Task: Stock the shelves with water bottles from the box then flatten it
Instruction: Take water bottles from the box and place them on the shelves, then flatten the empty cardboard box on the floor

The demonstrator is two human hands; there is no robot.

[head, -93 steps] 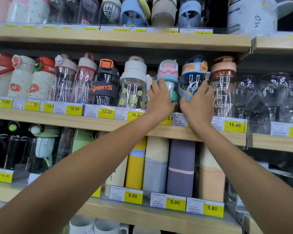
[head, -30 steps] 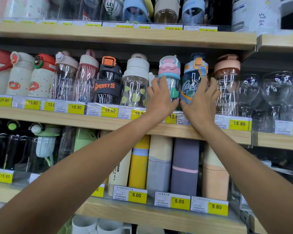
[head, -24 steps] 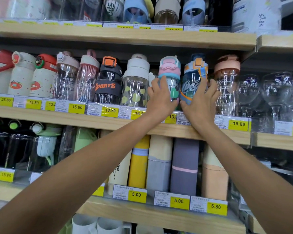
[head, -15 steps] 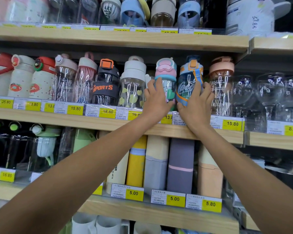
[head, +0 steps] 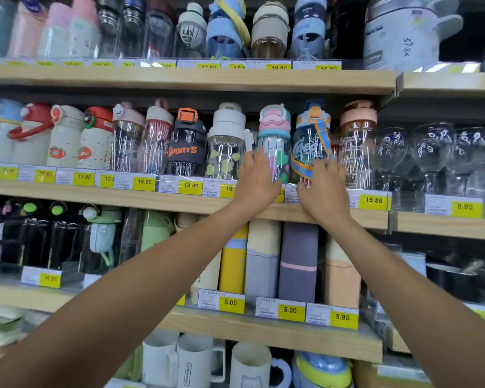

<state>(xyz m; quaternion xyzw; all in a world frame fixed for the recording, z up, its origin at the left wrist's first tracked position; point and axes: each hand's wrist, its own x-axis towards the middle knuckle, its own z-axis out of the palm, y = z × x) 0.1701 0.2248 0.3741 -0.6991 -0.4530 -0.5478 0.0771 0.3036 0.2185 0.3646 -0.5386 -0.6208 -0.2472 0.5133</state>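
Note:
A pink-lidded clear bottle [head: 273,147] and a blue bottle with an orange strap [head: 310,141] stand side by side on the middle shelf [head: 151,196]. My left hand [head: 259,179] rests with relaxed fingers against the lower left side of the pink-lidded bottle. My right hand [head: 324,189] is at the base of the blue bottle, its fingers loosely bent and touching the bottle by the strap. Neither bottle is lifted. The box is out of view.
The middle shelf is packed with bottles: a cream-lidded one [head: 226,141] to the left, a peach-lidded one [head: 357,141] to the right, then stemmed glasses [head: 431,152]. Shelves above and below are full too, with price tags along every edge.
Both hands have slid down from the bottles' bodies to their bases and drawn back a little. The blue bottle stands upright after being tilted and turned. The view has dropped slightly.

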